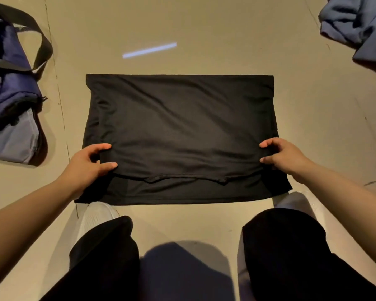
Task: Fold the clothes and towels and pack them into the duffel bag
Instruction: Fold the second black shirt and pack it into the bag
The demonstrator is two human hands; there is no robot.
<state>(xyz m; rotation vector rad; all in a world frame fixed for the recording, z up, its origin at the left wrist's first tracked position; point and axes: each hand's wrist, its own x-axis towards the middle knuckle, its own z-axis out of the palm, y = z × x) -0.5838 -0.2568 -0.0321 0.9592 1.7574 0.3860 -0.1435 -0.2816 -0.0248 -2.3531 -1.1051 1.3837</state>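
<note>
Both hands, left [89, 161] and right [282, 155], pinch the black shirt's [180, 127] folded edge mid-fold; next, fold again toward bag size.

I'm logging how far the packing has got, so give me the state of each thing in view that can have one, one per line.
black garment: spread flat on the floor, folded over once, near edge gripped at both sides.
left hand: pinches the garment's left near corner.
right hand: pinches the garment's right near corner.
duffel bag: on the floor at left, slumped, apparently unzipped.
blue clothes: crumpled, unfolded, far right.
</note>
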